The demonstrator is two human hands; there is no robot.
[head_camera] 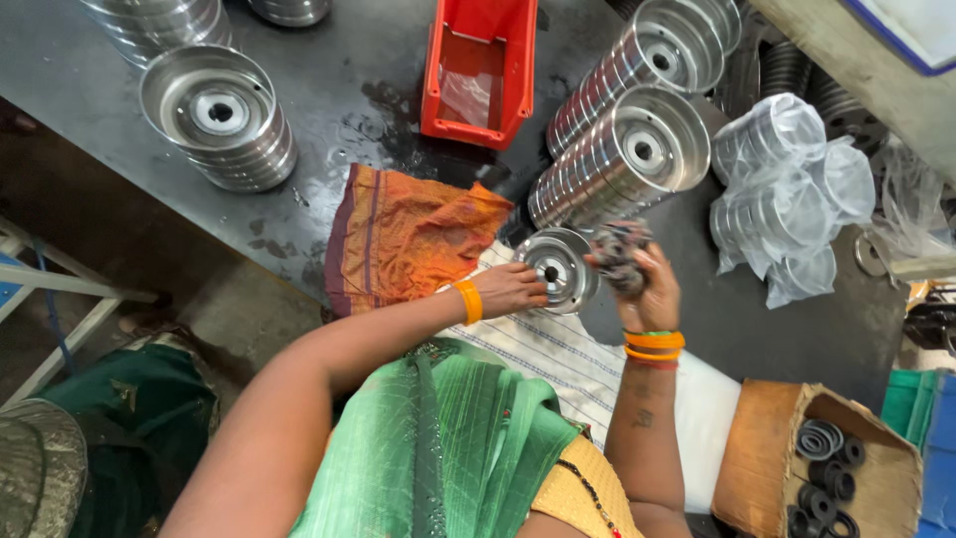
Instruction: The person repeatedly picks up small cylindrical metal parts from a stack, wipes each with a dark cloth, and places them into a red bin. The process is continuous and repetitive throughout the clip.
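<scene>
Your left hand [510,289] grips the shiny metal pulley [558,267] by its rim; at three o'clock, your raised right hand [647,289] clutches a blurred dark bundle [619,254].

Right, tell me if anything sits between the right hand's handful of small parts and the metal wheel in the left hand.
Nothing visible does. The left hand holds the metal wheel with its open face up, and the right hand holds the small dark parts right beside its rim.
</scene>
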